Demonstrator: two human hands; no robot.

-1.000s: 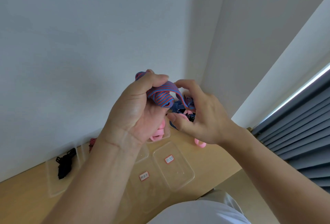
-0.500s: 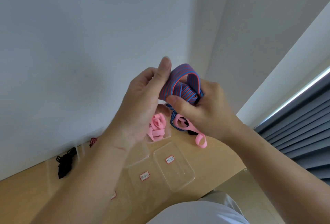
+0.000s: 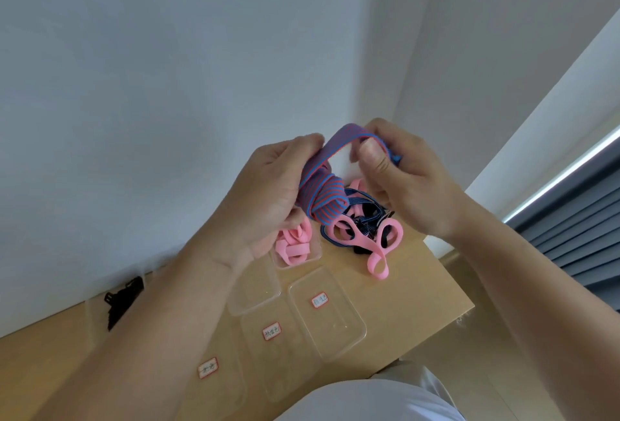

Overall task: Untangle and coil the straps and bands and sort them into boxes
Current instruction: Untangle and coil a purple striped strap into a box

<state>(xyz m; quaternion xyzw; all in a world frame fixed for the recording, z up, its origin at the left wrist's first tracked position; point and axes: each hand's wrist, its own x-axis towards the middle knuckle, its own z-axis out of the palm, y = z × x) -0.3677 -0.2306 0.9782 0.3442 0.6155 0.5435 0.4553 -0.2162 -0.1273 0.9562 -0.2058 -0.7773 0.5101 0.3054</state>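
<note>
Your left hand point(image 3: 268, 195) grips the wound bundle of the striped band point(image 3: 323, 197), fingers curled round it, raised above the table point(image 3: 419, 289). Your right hand point(image 3: 406, 182) pinches the loose end, which arches up from the bundle and over to the right, so the free length runs left to right between your 2 hands. The next wrap likely means carrying that end back toward the left hand. The tangled pile point(image 3: 365, 232) lies below; the boxes point(image 3: 327, 311) sit nearer you.
</note>
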